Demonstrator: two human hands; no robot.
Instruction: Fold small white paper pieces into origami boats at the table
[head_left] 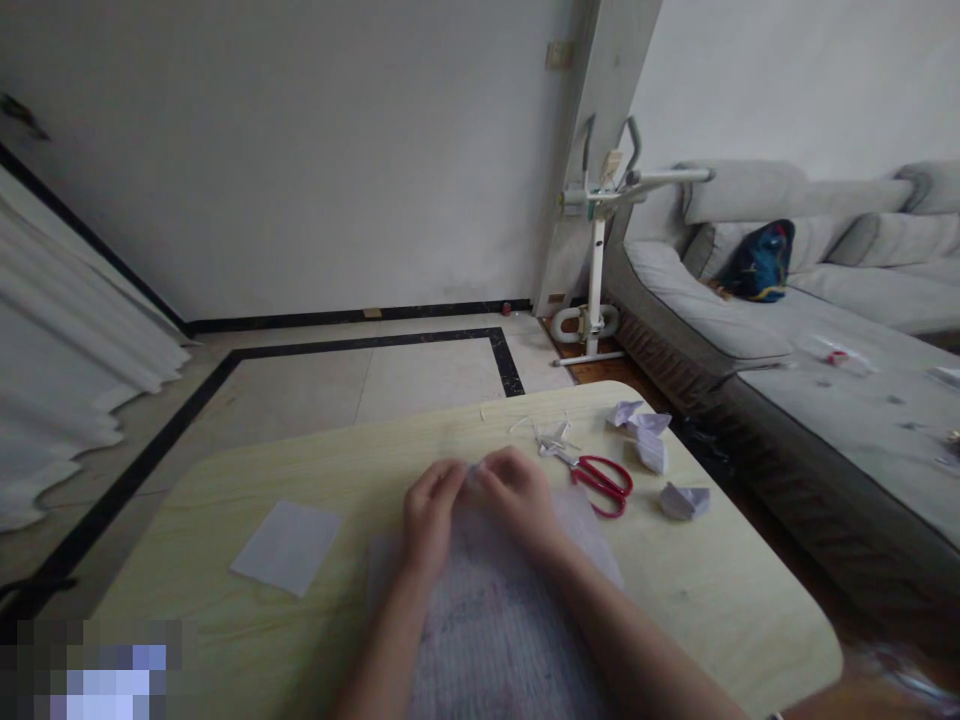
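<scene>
Both hands meet over a large printed sheet of paper (pixel 495 610) near the middle of the table. My left hand (pixel 433 510) is closed, its fingertips pinching a small folded piece of white paper (pixel 474 476). From the other side my right hand (pixel 521 502) pinches the same piece, which the fingers mostly cover. Just beyond my right hand lie red-handled scissors (pixel 606 484), with white paper scraps (pixel 555 436) around their blades. A blank square of white paper (pixel 289 547) rests to the left of my left hand.
Several folded paper pieces (pixel 651 440) lie at the table's far right, one (pixel 684 501) nearer than the others. The pale wooden table (pixel 750 620) has rounded corners. Beyond it stand a grey sofa (pixel 840 420), a white exercise machine (pixel 596 270) and a white curtain (pixel 60 340).
</scene>
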